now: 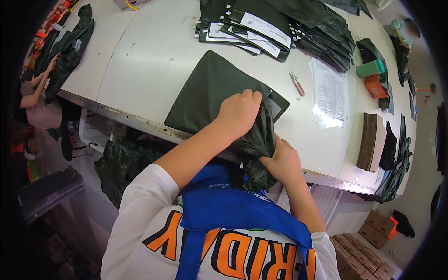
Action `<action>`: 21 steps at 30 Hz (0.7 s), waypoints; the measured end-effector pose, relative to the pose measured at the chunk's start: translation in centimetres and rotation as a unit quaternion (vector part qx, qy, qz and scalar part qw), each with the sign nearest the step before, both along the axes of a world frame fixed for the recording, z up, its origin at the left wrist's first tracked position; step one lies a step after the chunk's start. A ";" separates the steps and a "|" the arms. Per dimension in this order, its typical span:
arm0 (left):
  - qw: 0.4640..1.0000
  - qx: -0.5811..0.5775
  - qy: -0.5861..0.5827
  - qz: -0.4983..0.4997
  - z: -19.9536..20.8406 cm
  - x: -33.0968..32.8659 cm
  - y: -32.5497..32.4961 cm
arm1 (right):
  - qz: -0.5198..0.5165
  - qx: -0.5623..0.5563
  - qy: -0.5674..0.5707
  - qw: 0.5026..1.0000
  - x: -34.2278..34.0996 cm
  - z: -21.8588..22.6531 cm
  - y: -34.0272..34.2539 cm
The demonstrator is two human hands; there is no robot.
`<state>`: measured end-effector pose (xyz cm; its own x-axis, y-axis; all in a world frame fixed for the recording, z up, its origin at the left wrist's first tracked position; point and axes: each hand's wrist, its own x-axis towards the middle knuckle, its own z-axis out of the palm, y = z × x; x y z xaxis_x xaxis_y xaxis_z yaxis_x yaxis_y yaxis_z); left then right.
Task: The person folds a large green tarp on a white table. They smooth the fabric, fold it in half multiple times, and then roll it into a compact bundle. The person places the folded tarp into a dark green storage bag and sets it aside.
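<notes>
A dark green, thin, glossy garment (203, 91) lies partly flat at the table's front edge. Its bunched part hangs over that edge toward my blue apron (242, 205). My left hand (241, 111) is closed, with its fingers pinching the cloth near the right side of the flat part. Lower and to the right, my right hand (283, 161) grips the gathered cloth, its fingertips partly hidden. Between the folds and the table, a dark flat piece with a pale patch (276, 108) sticks out at the right.
Dark folded pieces with white cards (266, 29) are piled at the back. To the right lie small pink-handled snips (297, 84), printed sheets (330, 93), a green cup-like thing (370, 69) and stacked brown cardboard (367, 142). A co-worker's hand (52, 64) touches dark cloth at far left.
</notes>
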<state>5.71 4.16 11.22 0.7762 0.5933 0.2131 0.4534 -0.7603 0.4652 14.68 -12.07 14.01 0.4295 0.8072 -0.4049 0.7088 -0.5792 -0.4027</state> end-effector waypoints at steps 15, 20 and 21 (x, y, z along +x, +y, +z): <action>0.925 -0.316 -0.212 0.013 -6.2 -8.0 -3.1 | -0.411 0.246 0.436 0.762 3.2 -1.3 0.0; 0.768 -0.511 -0.378 0.083 -10.5 -3.4 -1.6 | -0.399 0.259 0.525 0.706 2.3 -1.0 0.9; 0.842 -0.449 -0.285 0.087 -7.4 -3.1 -2.5 | -0.387 0.252 0.528 0.712 2.6 -1.2 1.0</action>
